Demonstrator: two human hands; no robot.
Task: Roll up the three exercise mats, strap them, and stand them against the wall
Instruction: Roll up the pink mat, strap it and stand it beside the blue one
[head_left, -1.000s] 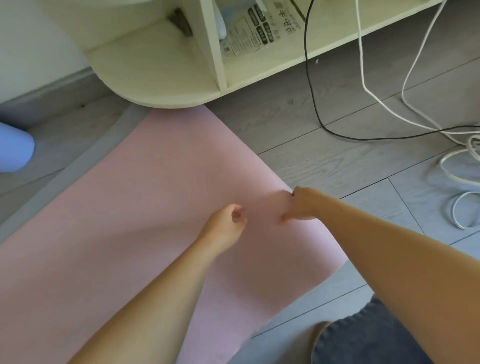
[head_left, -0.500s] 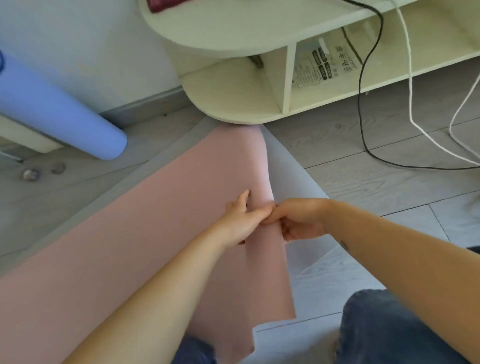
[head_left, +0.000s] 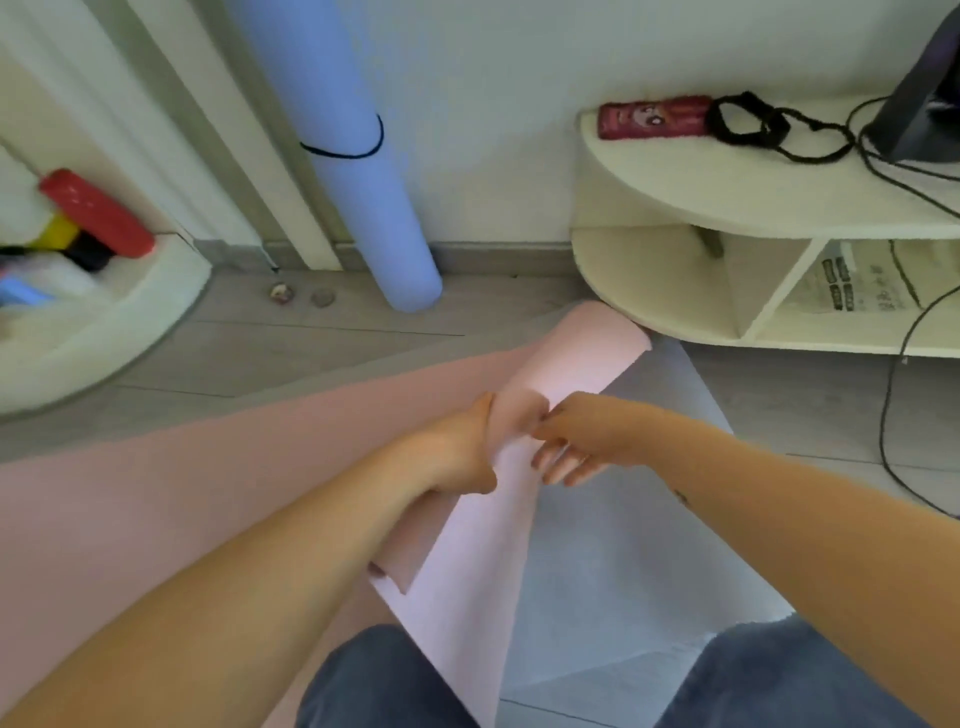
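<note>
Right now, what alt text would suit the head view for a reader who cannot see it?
The left hand and right hand hold the curled-over end of a pink mat lying on a grey mat on the floor. Behind, a rolled blue mat with a black strap leans against the wall.

pink mat (head_left: 571, 358) end now curled over into a loose roll, more grey mat (head_left: 623, 545) uncovered

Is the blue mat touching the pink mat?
Apart. Head view shows bare floor between the blue mat and the pink mat.
</note>
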